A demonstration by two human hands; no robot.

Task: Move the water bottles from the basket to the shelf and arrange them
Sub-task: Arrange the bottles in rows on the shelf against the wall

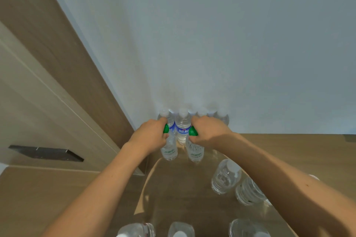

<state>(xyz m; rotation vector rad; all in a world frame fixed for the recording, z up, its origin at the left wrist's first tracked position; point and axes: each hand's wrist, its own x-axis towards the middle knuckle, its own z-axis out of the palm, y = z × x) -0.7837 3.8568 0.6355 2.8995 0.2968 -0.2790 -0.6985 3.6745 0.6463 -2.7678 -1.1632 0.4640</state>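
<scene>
My left hand (152, 134) grips the neck of a clear water bottle (170, 150) with a green cap. My right hand (209, 132) grips a second green-capped bottle (195, 152) the same way. Both bottles stand upright on the wooden shelf (289, 146), just in front of a row of white-capped bottles against the wall. One bottle in that row has a blue label (183, 127) and stands between my hands. The basket is not in view.
Two more clear bottles (226, 176) (250, 191) stand at the right of the shelf, and three others (181, 230) line its near edge. A white wall (212, 44) backs the shelf. A wooden door frame (57, 44) and a dark handle (46, 153) are at the left.
</scene>
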